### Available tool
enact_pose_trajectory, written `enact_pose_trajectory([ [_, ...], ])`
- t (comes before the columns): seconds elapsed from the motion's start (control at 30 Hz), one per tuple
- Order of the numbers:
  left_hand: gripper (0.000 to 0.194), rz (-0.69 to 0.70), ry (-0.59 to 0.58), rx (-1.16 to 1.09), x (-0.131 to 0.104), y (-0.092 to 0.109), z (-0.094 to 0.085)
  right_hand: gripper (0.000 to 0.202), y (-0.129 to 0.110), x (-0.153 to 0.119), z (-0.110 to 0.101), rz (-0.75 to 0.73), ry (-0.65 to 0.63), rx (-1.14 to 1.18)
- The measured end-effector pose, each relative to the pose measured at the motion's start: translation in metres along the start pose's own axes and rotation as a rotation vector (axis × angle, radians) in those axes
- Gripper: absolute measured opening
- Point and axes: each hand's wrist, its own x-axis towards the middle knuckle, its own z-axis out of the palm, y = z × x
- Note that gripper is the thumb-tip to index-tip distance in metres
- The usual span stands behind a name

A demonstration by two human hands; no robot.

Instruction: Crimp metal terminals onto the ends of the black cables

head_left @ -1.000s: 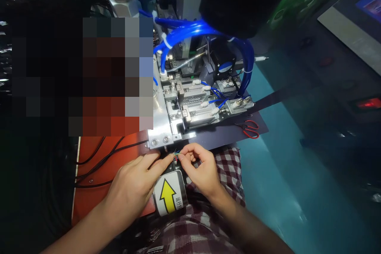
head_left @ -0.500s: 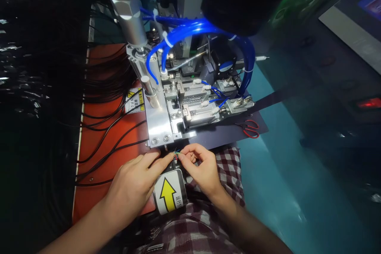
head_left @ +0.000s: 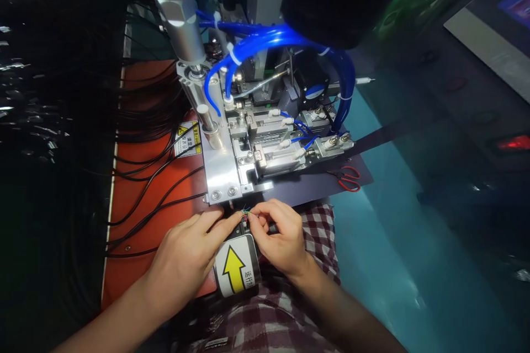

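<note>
Thin coloured wires (head_left: 245, 213), green, blue and red among them, fan out at the front edge of the machine (head_left: 223, 176). My left hand (head_left: 188, 245) comes in from the left, its index finger and thumb closed at the wires' base; the cable they likely belong to is hidden beneath the fingers. My right hand (head_left: 284, 234) pinches at the wires from the right, thumb and index finger nearly meeting on them. Just below the fingertips is a small dark fixture, partly covered. Under it sits a white label with a yellow arrow (head_left: 234, 270).
Black cables (head_left: 153, 204) lie across the orange surface (head_left: 136, 281) on the left. Blue air tubes (head_left: 273, 38) arch over metal cylinders (head_left: 277, 160). Red-handled scissors (head_left: 350, 178) rest on the dark plate (head_left: 306, 190) at right.
My right hand's fingers have shifted slightly at the wires, the lower fingers curling differently. My left hand has stayed in nearly the same place.
</note>
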Motion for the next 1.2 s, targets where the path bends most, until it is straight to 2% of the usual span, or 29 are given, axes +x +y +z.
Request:
enact_pose_trajectory([
  [0.07,0.034,-0.002,0.001,0.001,0.0,0.0,0.0,0.009,-0.0002,0.0007,0.0008,0.024,-0.015,0.012],
  [0.23,0.035,0.006,0.014,0.013,0.0014,0.0006,-0.0011,0.009,-0.0003,0.0005,0.007,0.297,-0.06,0.354],
  [0.33,0.035,0.012,0.029,0.017,0.0023,0.0007,-0.001,0.01,-0.0002,0.0,0.0084,0.352,-0.081,0.446],
  [1.2,0.035,0.009,-0.002,-0.016,0.0006,-0.0012,0.0017,0.01,0.0027,0.0004,0.0036,0.306,-0.15,0.427],
])
